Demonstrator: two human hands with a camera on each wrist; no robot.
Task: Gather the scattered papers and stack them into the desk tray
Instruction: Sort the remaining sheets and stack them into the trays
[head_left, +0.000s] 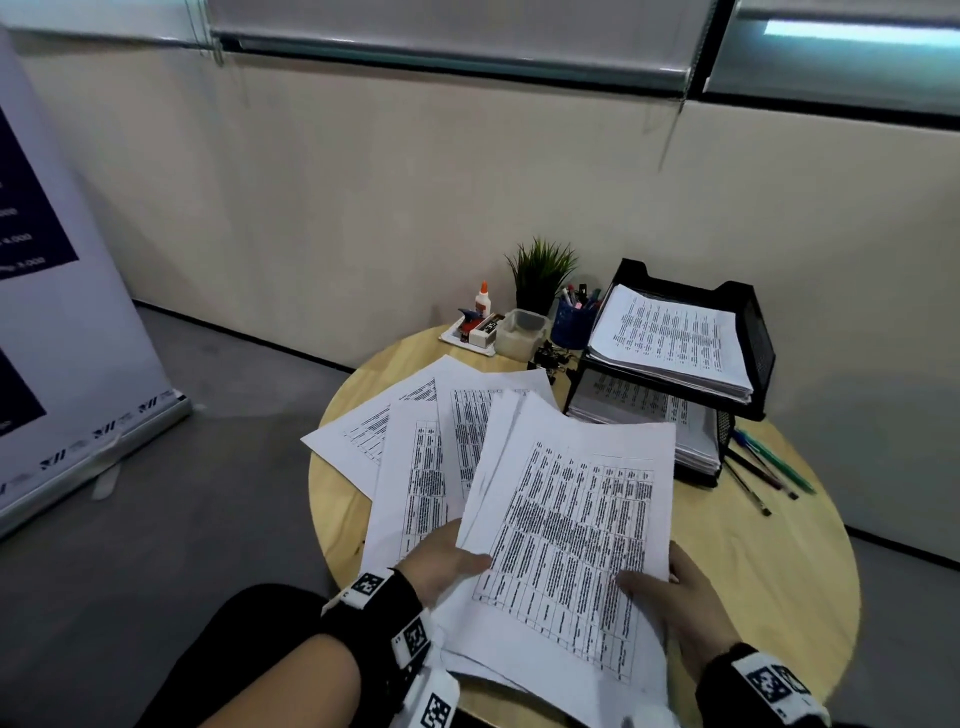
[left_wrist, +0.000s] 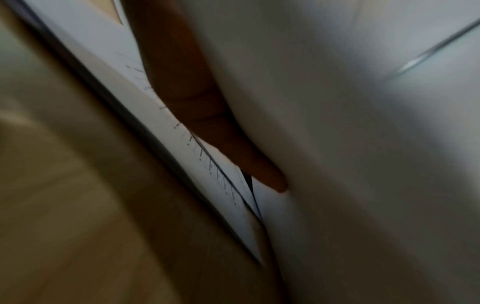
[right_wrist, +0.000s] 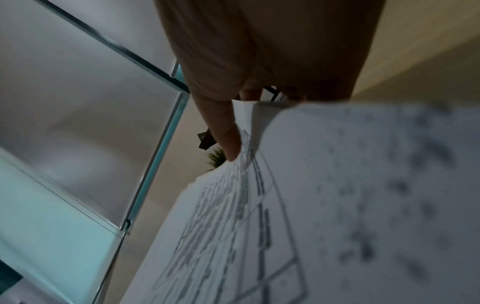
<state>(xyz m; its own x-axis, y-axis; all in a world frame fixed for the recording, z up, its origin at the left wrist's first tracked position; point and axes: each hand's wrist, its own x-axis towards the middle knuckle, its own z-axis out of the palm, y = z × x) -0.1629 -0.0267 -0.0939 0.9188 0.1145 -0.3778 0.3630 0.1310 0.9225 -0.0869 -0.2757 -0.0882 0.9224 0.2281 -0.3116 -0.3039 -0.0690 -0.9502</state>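
Pale wood round table (head_left: 769, 551) filling lower centre-right of head view, edge visible all round. Black mesh desk tray (head_left: 748, 332), two tiers, right of centre toward the wall, both tiers already loaded with printed sheets. Scattered papers (head_left: 415, 447) fanned across centre, overlapping, some hanging past the table's left edge. Held sheaf (head_left: 576, 525) lower centre, lifted and tilted, several sheets misaligned at the top corner. Left hand (head_left: 441, 564) lower centre, thumb on top of the sheaf's left edge, fingers underneath; left wrist view shows one finger (left_wrist: 207, 123) straight, pressed flat between sheets. Right hand (head_left: 685, 592) lower right, thumb pinching the sheaf's right edge from above, other fingers hidden below, spread cannot be told. Judged step: squaring up the gathered sheaf before collecting the rest. Best done by keeping both thumbs clamped, tapping the bottom edge on bare wood to align, then sliding the sheaf under or over the fanned sheets at centre-left. Pens (head_left: 769, 467) right of tray and binder clips (head_left: 550, 353) left of it, worth avoiding on approach to the upper tier.
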